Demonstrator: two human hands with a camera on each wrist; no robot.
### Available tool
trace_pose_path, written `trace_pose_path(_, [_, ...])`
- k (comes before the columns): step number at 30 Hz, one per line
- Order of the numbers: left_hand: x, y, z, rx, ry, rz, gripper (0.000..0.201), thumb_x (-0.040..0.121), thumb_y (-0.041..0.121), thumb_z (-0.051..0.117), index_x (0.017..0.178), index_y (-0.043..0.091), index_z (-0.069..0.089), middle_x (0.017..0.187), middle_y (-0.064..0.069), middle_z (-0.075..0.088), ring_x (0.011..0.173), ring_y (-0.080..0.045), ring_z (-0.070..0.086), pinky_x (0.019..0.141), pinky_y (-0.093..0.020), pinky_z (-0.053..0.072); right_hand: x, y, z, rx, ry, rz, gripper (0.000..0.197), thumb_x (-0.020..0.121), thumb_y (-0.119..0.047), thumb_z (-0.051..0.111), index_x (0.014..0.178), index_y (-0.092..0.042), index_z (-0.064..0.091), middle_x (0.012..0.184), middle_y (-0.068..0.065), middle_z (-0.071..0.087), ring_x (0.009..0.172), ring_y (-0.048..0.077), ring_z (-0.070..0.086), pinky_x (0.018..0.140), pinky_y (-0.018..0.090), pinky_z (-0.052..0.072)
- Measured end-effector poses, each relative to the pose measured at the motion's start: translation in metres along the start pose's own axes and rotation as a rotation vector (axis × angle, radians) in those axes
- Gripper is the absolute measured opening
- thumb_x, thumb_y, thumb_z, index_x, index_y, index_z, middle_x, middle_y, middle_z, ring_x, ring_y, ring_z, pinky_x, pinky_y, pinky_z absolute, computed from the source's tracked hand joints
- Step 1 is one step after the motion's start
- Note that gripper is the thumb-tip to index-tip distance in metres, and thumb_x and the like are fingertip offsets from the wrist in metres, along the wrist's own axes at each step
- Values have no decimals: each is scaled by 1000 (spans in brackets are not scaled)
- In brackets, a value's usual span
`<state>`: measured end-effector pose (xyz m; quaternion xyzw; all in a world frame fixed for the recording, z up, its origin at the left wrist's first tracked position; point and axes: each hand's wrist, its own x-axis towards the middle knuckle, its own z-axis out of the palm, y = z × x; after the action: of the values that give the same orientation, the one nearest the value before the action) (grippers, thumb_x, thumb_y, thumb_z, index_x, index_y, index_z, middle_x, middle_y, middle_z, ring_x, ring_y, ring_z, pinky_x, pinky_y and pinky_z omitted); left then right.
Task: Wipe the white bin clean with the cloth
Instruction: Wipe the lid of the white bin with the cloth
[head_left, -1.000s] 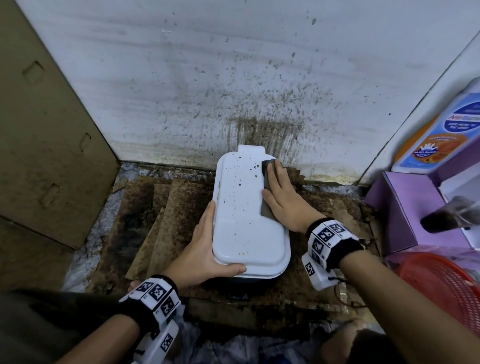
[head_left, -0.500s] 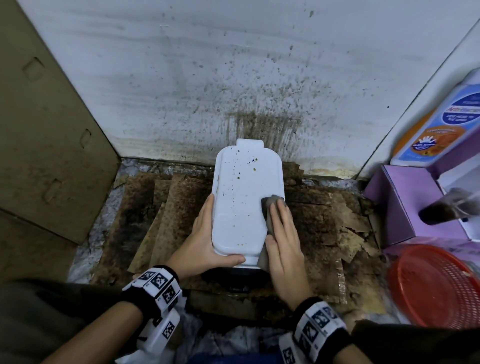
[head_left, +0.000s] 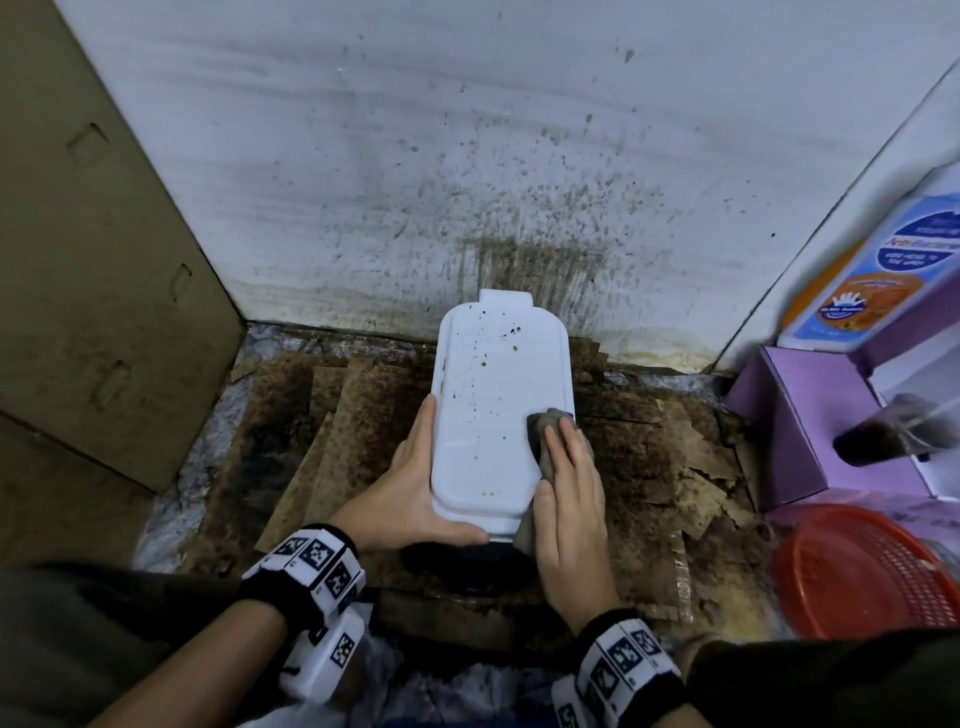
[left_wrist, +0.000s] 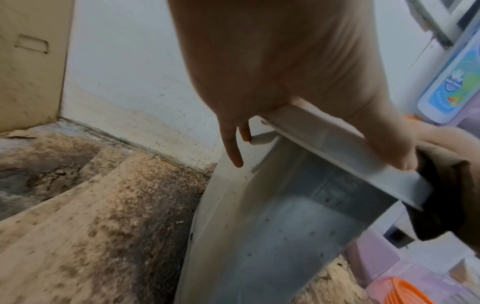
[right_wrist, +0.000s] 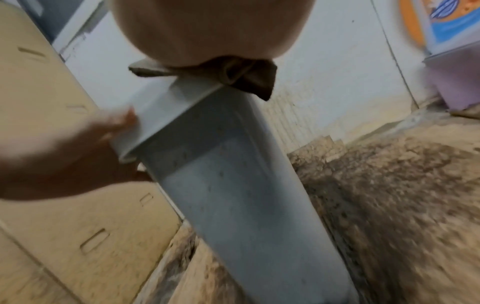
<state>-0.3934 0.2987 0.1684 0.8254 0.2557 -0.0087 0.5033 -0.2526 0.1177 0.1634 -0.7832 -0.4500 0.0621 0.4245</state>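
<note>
A person's right hand (head_left: 569, 499) presses a grey cloth (head_left: 548, 423) flat-fingered against the near right edge of a white bin (head_left: 493, 410) standing on stained cardboard (head_left: 358, 405) on the floor at the foot of a spattered wall (head_left: 467, 156). The left hand (head_left: 410, 493) grips the lid's near left corner, thumb hooked over the front rim. A second ago the cloth was at the far right edge; it has since swept toward the person. Specks remain across the lid's centre and far end, apparently dried on, so more passes seem needed.
</note>
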Motion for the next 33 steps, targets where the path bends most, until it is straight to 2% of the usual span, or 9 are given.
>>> trace_pose_path(3, [1,-1,-5,13,-36,0,163,53,64,92,145,41,-41,158,27,-34,152,-5,-20,127,-47,6,22,6,-5,-146,-73,-76,53,107,-23,32,159,-14,23,169,-4,10,156,13,6,126,43,12])
trace_pose_path(7, [1,-9,-8,23,-17,62,164,52,65,92,151,35,-35,160,26,-30,152,-1,-18,127,-48,12,32,5,-4,-311,-139,-105,56,108,-26,27,160,-11,14,169,1,2,156,17,-4,127,38,3])
trace_pose_path(13, [-1,-13,-3,81,61,80,162,53,64,92,154,31,-30,164,22,-26,153,1,-14,127,-42,16,32,-12,3,-534,-142,-101,57,106,-28,22,159,-6,17,168,11,9,157,23,0,126,45,12])
trace_pose_path(16, [-2,-13,-1,79,89,103,161,53,62,92,155,32,-29,164,22,-25,152,2,-14,127,-40,16,35,-22,5,-668,-169,-137,57,105,-27,24,157,-2,23,166,17,18,156,29,10,125,47,16])
trace_pose_path(19, [-1,-7,2,-6,129,138,158,52,55,97,155,40,-22,166,26,-9,153,3,2,124,-35,24,40,-32,15,-692,-217,-164,58,104,-26,26,156,-1,23,165,19,20,155,31,14,124,47,19])
trace_pose_path(21, [-1,-5,3,-67,162,136,158,50,55,98,157,39,-18,166,23,5,153,0,15,120,-40,33,42,-42,26,-687,-233,-165,59,104,-27,25,157,-1,21,165,19,20,155,32,15,124,46,18])
trace_pose_path(26, [-3,-13,1,-16,121,116,158,55,54,96,155,39,-26,166,25,-4,150,5,13,113,-22,31,46,-69,54,-635,-250,-152,61,104,-30,24,158,-4,16,167,16,15,155,29,11,126,42,14])
trace_pose_path(28, [-4,-15,0,5,114,114,157,55,58,94,154,41,-27,167,23,-9,153,0,14,114,-25,34,48,-75,59,-629,-251,-159,61,105,-31,25,158,-4,16,167,16,15,155,29,11,126,43,15])
trace_pose_path(33, [-8,-15,0,70,108,90,155,58,60,91,150,43,-33,164,25,-7,148,-12,32,110,-42,45,49,-75,55,-578,-288,-153,61,105,-33,24,159,-7,14,168,13,11,156,26,6,126,41,11])
